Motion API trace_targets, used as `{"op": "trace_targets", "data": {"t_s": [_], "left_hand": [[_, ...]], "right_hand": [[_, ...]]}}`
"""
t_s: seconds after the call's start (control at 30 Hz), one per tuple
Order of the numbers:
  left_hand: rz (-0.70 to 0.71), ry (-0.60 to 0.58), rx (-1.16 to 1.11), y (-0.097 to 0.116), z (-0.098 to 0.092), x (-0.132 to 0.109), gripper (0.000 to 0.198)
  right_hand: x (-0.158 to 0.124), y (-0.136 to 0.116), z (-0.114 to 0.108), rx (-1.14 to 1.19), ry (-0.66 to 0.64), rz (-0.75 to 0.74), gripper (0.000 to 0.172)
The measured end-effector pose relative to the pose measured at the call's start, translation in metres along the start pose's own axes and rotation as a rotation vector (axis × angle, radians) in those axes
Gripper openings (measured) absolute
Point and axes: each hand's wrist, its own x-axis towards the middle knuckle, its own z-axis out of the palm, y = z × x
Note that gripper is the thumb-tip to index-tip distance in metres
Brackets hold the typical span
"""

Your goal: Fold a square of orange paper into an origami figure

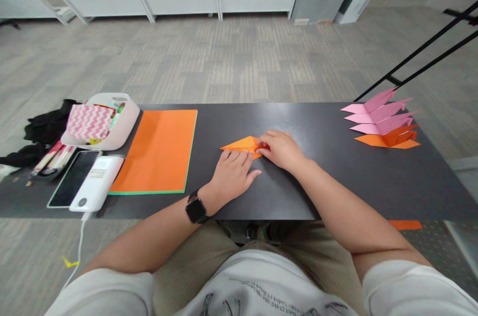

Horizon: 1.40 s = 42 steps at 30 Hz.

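Observation:
A folded orange paper piece (244, 144) lies on the dark table (298, 191), its narrow point toward the left. My left hand (233, 171) rests palm down with its fingertips on the near edge of the paper; its thumb is held apart from the fingers. At the right end of the paper, my right hand (280, 149) has its fingers and thumb closed on the orange paper. Part of the paper is hidden under the fingers of both hands.
A stack of orange sheets (157, 152), a white power bank (97, 182), a phone (74, 179) and a white basket (127, 122) are on the left. Folded pink paper figures (381, 113) and an orange one (390, 139) stand at the right. An orange strip (406, 225) shows beyond the near edge.

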Motion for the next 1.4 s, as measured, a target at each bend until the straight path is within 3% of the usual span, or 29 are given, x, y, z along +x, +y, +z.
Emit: {"op": "trace_targets", "data": {"t_s": [0.23, 0.43, 0.53, 0.63, 0.8, 1.03, 1.23, 1.4], "left_hand": [[-0.014, -0.017, 0.004, 0.004, -0.005, 0.003, 0.058], [-0.018, -0.024, 0.002, 0.005, -0.007, 0.004, 0.064], [-0.012, -0.029, -0.003, 0.006, -0.007, 0.004, 0.067], [-0.016, -0.029, 0.005, 0.008, -0.007, 0.006, 0.069], [-0.025, -0.023, 0.019, 0.007, -0.006, 0.007, 0.067], [-0.028, -0.012, 0.024, 0.008, -0.004, 0.007, 0.070], [-0.022, 0.001, 0.003, 0.006, -0.005, 0.004, 0.065], [-0.027, 0.054, -0.018, 0.002, -0.006, -0.003, 0.058]], "right_hand": [[-0.002, 0.011, -0.003, -0.024, -0.006, 0.013, 0.016], [-0.004, 0.040, -0.020, 0.054, -0.046, 0.006, 0.017], [-0.004, 0.048, -0.026, 0.139, 0.030, 0.030, 0.012], [-0.003, 0.041, -0.021, 0.157, 0.067, 0.030, 0.007], [-0.001, 0.023, -0.009, 0.080, -0.012, 0.011, 0.011], [-0.002, 0.030, -0.015, 0.011, -0.065, 0.030, 0.013], [-0.001, 0.026, -0.015, 0.165, 0.050, 0.027, 0.009], [0.000, 0.008, 0.004, 0.133, 0.083, -0.117, 0.015]]}}
